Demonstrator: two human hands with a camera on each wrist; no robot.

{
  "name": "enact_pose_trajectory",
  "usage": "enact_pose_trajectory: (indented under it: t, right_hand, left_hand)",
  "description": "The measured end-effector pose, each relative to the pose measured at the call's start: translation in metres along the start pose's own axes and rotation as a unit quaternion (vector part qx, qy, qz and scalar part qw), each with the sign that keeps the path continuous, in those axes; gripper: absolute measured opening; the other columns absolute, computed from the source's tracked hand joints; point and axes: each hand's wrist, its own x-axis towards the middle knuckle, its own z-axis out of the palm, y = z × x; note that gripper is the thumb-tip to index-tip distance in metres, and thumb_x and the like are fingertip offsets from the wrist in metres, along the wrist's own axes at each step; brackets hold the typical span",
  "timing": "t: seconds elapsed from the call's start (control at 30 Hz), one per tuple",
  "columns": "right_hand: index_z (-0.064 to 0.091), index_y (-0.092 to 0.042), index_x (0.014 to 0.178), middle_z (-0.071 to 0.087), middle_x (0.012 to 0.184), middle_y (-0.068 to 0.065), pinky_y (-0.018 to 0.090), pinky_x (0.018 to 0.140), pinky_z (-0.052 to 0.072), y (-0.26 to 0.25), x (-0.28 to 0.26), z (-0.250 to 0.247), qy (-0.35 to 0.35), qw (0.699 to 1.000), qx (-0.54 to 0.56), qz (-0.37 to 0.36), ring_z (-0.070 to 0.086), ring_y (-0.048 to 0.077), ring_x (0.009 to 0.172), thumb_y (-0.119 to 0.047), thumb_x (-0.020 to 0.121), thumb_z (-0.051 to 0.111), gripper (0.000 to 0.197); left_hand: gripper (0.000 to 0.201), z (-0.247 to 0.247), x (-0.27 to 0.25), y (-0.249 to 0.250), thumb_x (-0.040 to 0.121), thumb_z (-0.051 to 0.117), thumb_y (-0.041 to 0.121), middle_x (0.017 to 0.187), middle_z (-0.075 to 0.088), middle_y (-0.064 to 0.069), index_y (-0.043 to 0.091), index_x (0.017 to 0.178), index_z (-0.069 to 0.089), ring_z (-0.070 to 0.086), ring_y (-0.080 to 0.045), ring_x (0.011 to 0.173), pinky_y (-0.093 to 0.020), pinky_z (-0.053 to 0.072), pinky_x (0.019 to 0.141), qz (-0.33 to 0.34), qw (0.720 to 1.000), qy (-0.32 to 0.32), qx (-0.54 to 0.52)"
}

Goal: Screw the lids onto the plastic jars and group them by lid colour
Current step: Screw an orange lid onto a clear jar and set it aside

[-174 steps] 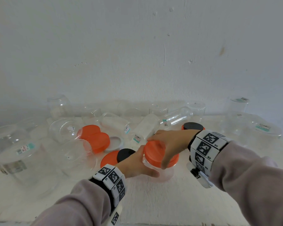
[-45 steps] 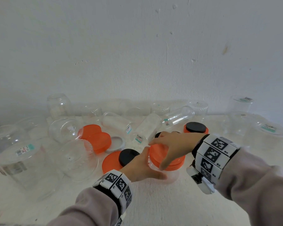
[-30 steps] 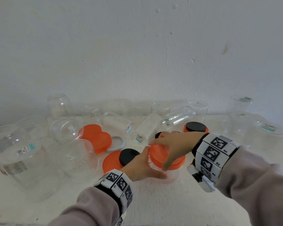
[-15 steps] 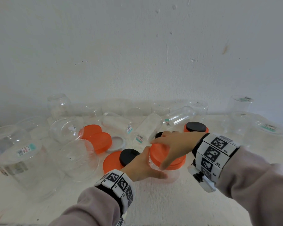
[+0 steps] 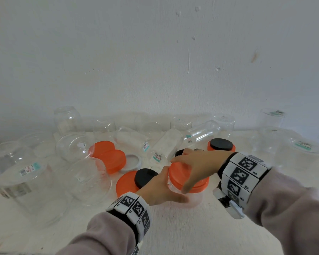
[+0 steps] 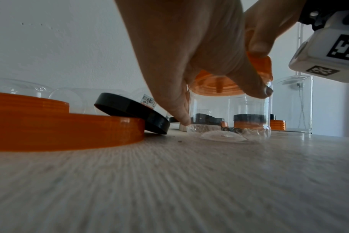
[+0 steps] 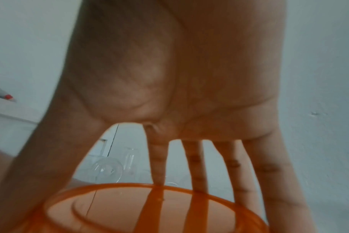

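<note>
A small clear plastic jar (image 5: 195,196) (image 6: 229,113) stands upright on the pale table near its middle. An orange lid (image 5: 180,175) (image 6: 261,66) (image 7: 149,208) sits on its mouth. My left hand (image 5: 162,190) (image 6: 189,66) grips the jar's body from the left, thumb across its front. From above, my right hand (image 5: 195,164) (image 7: 169,94) grips the orange lid, fingers spread round its rim. Whether the lid is fully tight cannot be told.
Loose orange lids (image 5: 109,157) (image 5: 126,184) (image 6: 60,130) and a black lid (image 5: 145,176) (image 6: 133,112) lie left of the jar. A black lid on an orange one (image 5: 221,145) sits behind it. Several clear jars (image 5: 88,181) (image 5: 201,133) crowd the left, back and right.
Both hands stay on the same jar and lid. The right hand has shifted slightly round the lid; the jar has not moved from its spot.
</note>
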Motion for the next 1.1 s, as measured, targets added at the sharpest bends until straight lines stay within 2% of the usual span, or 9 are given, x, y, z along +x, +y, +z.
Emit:
enact_pose_trajectory:
  t: [0.17,0.27,0.4,0.57,0.63,0.77,0.87,0.97,1.1]
  right_hand:
    - [0.017,-0.041,0.147,0.029,0.144,-0.003,0.037,0.088,0.040,-0.002,0.003,0.005,0.026,0.999,0.003,0.024,0.037,0.024,0.127,-0.084,0.063,0.058,0.103]
    - [0.006,-0.050,0.147,0.018,0.151,-0.009,0.046,0.102,0.035,-0.002,0.001,0.002,-0.006,1.000,0.004,0.010,0.022,0.025,0.138,-0.071,0.063,0.070,0.108]
    - [0.011,-0.054,0.144,0.022,0.147,-0.012,0.045,0.102,0.038,0.001,0.001,0.000,-0.019,1.000,0.021,-0.005,0.024,0.024,0.135,-0.057,0.066,0.077,0.102]
    - [0.024,-0.040,0.145,0.036,0.140,-0.004,0.036,0.088,0.040,0.001,0.004,0.008,0.046,0.999,0.010,0.014,0.039,0.024,0.124,-0.085,0.061,0.057,0.101]
    - [0.028,-0.035,0.145,0.038,0.140,-0.002,0.036,0.088,0.041,-0.001,0.006,0.010,0.058,0.998,0.004,0.022,0.042,0.024,0.123,-0.089,0.059,0.051,0.104]
    - [0.015,-0.046,0.147,0.024,0.149,-0.008,0.044,0.102,0.036,0.002,0.004,0.005,0.003,0.999,0.041,0.012,0.026,0.024,0.136,-0.076,0.063,0.066,0.104]
    - [0.013,-0.051,0.145,0.023,0.147,-0.011,0.040,0.098,0.037,0.006,0.002,0.002,-0.010,0.999,0.052,0.002,0.025,0.022,0.136,-0.065,0.064,0.074,0.103]
    - [0.019,-0.045,0.146,0.031,0.142,-0.008,0.034,0.089,0.039,0.006,0.004,0.006,0.022,0.999,0.043,0.010,0.036,0.021,0.128,-0.077,0.062,0.066,0.102]
    - [0.026,-0.034,0.146,0.038,0.139,-0.001,0.035,0.086,0.043,0.002,0.007,0.013,0.063,0.997,0.023,0.039,0.045,0.024,0.120,-0.090,0.057,0.052,0.108]
  left_hand:
    - [0.107,-0.001,0.000,-0.001,0.062,0.087,0.045,0.125,0.050,0.016,0.029,0.145,0.019,0.049,-0.002,0.110,-0.008,0.035,0.076,0.001,1.000,-0.001,-0.014]
    - [0.109,0.000,0.000,0.000,0.064,0.086,0.044,0.122,0.045,0.018,0.027,0.146,0.016,0.046,-0.002,0.107,-0.006,0.034,0.073,0.001,1.000,0.001,0.002]
    - [0.112,0.000,0.001,0.002,0.065,0.086,0.043,0.122,0.043,0.018,0.027,0.147,0.012,0.045,-0.003,0.109,-0.011,0.034,0.079,0.000,1.000,0.000,0.006]
    - [0.107,-0.001,-0.001,0.000,0.064,0.087,0.043,0.128,0.050,0.014,0.028,0.146,0.019,0.049,-0.004,0.112,-0.009,0.038,0.074,0.005,1.000,0.001,-0.018]
    - [0.106,-0.001,-0.002,0.000,0.064,0.087,0.042,0.129,0.051,0.013,0.028,0.145,0.020,0.050,-0.005,0.113,-0.009,0.038,0.075,0.006,1.000,0.001,-0.019]
    - [0.106,0.000,-0.002,0.002,0.065,0.086,0.041,0.129,0.048,0.013,0.027,0.145,0.018,0.048,-0.005,0.114,-0.013,0.037,0.084,0.004,1.000,-0.002,-0.014]
    - [0.106,0.000,-0.002,0.003,0.066,0.085,0.040,0.126,0.046,0.015,0.027,0.146,0.017,0.047,-0.005,0.112,-0.016,0.036,0.087,0.003,1.000,-0.002,-0.006]
    - [0.105,0.000,-0.002,0.003,0.066,0.086,0.041,0.126,0.048,0.015,0.028,0.145,0.018,0.048,-0.004,0.111,-0.010,0.037,0.079,0.003,1.000,-0.003,-0.013]
    - [0.104,0.000,-0.002,0.002,0.064,0.086,0.042,0.129,0.052,0.012,0.029,0.144,0.021,0.050,-0.007,0.114,-0.017,0.038,0.085,0.002,1.000,-0.002,-0.019]
